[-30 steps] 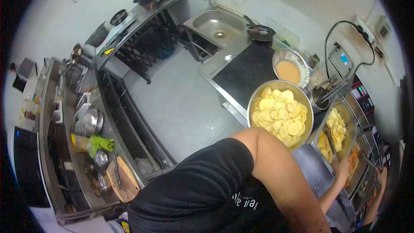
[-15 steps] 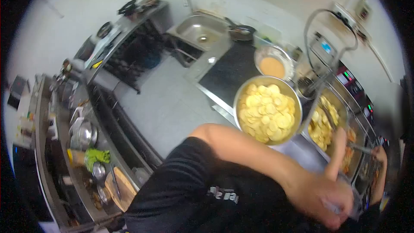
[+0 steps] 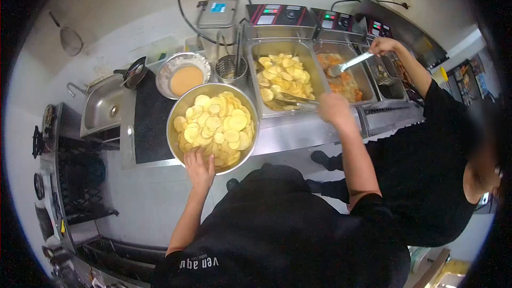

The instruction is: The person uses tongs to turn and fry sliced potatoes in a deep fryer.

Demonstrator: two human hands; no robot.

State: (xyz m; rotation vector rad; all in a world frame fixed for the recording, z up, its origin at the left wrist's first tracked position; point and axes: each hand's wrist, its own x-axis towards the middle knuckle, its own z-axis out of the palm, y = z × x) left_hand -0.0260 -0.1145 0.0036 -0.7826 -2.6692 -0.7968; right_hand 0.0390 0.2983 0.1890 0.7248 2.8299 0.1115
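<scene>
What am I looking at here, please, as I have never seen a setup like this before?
There is no machine arm: a camera worn on a person's head looks down over their black shirt and bare hands. The left hand lies at the near rim of a metal bowl of pale, potato-like slices. The right hand holds a metal utensil, apparently tongs, reaching into a vat of similar slices. At right, a co-worker's hand holds another utensil.

Two metal bowls (image 3: 246, 156), three control panels (image 3: 280, 15)

White lettering (image 3: 199, 262) — "ven aqui" — on the black shirt (image 3: 282, 224)
</scene>
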